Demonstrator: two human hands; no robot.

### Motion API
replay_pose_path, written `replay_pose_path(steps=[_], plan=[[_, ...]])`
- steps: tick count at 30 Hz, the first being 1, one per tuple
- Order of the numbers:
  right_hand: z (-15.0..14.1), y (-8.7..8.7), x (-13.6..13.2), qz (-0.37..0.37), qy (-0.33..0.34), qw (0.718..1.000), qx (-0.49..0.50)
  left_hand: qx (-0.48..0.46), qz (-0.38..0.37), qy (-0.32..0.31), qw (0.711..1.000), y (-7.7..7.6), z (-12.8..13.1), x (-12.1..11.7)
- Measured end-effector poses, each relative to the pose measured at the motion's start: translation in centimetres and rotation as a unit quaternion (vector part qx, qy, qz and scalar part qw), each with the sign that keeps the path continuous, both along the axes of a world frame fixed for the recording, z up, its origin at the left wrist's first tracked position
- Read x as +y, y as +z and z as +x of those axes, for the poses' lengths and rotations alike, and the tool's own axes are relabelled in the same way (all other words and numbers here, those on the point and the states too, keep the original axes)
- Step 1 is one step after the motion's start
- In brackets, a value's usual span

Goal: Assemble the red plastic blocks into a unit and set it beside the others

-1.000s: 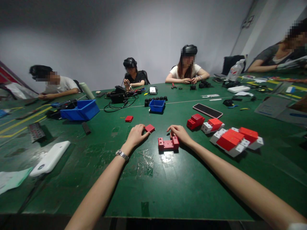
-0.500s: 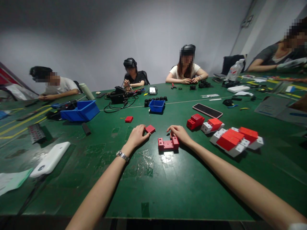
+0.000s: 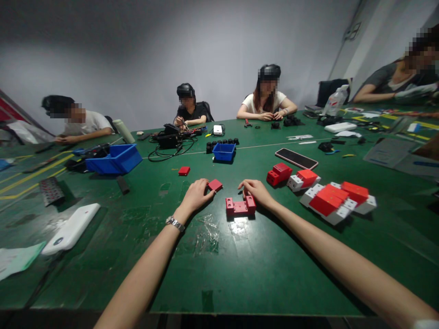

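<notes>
My left hand (image 3: 198,195) lies on the green table with its thumb and fingers closed around the near-left edge of a small flat red block (image 3: 215,185). To its right, a red U-shaped plastic base (image 3: 240,208) with raised ends and holes sits on the tabletop. My right hand (image 3: 256,192) rests just behind and beside that base's right end, fingers loosely bent and apart, with nothing visible in them. Whether it touches the base I cannot tell. Another red block (image 3: 184,171) lies beyond my left hand.
Right of my hands stand a red housing (image 3: 279,173) and several red-and-white housings (image 3: 331,198). Behind them lies a phone (image 3: 297,158). Farther off are a small blue bin (image 3: 224,151) and a larger one (image 3: 115,159). A white power bank (image 3: 72,228) lies left. Several people sit around the table.
</notes>
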State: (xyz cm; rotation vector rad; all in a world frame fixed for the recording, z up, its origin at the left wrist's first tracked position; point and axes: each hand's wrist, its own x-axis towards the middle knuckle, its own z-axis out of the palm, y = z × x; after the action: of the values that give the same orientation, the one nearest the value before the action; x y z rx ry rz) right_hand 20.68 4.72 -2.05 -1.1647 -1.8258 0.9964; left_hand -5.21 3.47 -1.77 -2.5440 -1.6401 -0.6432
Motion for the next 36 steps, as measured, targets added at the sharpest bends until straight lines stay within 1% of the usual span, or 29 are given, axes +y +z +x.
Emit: replay_pose_path(steps=[7,22,36], plan=[[-0.01,0.16,-0.06,0.001,-0.004,1.000,-0.005,-0.004,-0.003,0.000,1.000,0.12,0.04,-0.04],[0.06,-0.24,0.21,0.003,0.002,1.000,-0.003,-0.001,0.003,0.003,1.000,0.11,0.31,-0.06],[0.01,0.05,0.02,0.002,-0.001,1.000,-0.006,-0.004,0.001,-0.006,1.000,0.43,0.96,-0.48]])
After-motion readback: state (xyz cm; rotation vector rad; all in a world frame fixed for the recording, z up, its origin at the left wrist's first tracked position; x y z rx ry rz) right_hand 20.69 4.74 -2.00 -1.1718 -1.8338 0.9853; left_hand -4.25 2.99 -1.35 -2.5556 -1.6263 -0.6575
